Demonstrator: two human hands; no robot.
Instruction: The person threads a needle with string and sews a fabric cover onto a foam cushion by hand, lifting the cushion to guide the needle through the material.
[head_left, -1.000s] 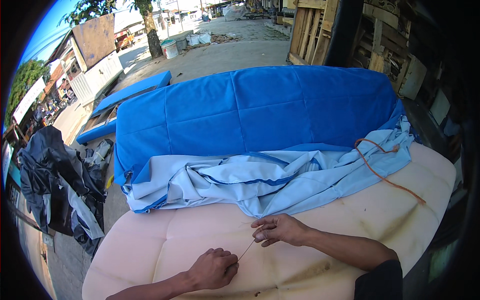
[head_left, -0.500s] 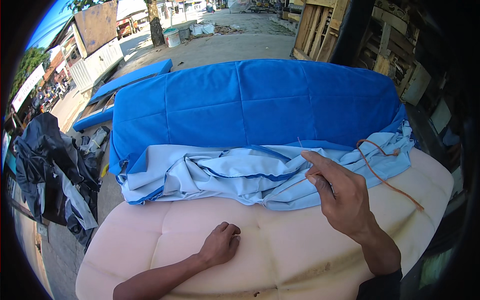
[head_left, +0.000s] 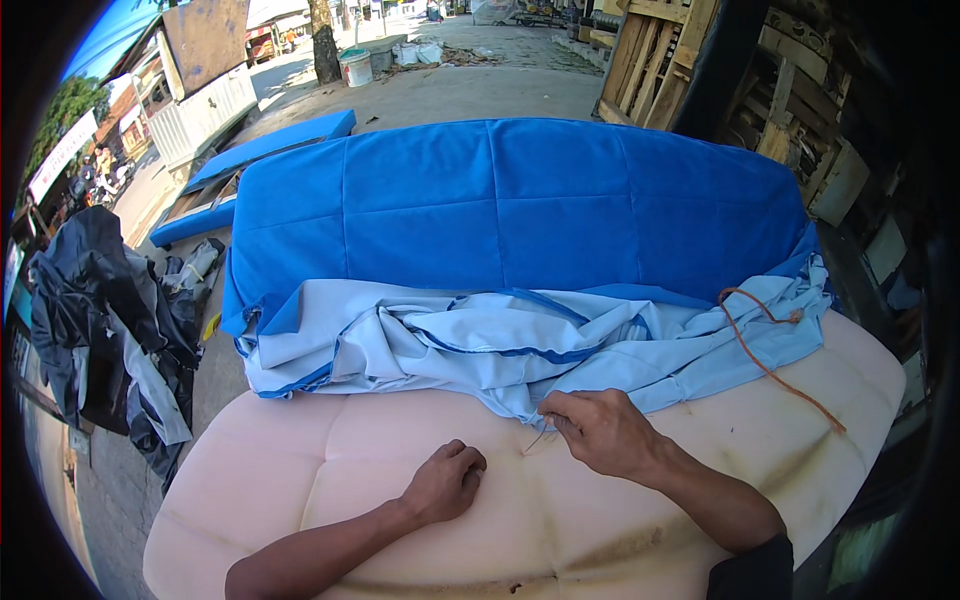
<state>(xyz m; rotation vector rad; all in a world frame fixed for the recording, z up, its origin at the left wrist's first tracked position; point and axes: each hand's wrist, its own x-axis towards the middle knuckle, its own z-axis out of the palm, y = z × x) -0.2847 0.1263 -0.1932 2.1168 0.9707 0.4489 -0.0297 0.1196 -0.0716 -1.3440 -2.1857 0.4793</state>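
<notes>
A large pink foam cushion [head_left: 400, 425] lies before me, tufted and stained brown in places. Over its far part is a blue quilted cover [head_left: 420, 200], its pale blue underside [head_left: 330, 325] folded back toward me in creases. My right hand [head_left: 600, 430] is closed in a pinch at the near edge of that pale cloth, on what looks like a thin needle [head_left: 538, 440]. Its tip points down beside the foam's middle seam. To the left, my left hand [head_left: 445, 482] rests on the foam with fingers curled in; I see nothing in it.
An orange cord [head_left: 760, 362] lies across the cloth and foam at right. Dark and grey fabric [head_left: 110, 340] is heaped at left. Behind are a blue padded frame [head_left: 270, 150], a white bucket [head_left: 355, 68] and wooden pallets [head_left: 650, 60] beside a paved yard.
My right hand has come down and left from above the pale cloth to its near edge, still pinching the thin needle. The left hand stays on the foam.
</notes>
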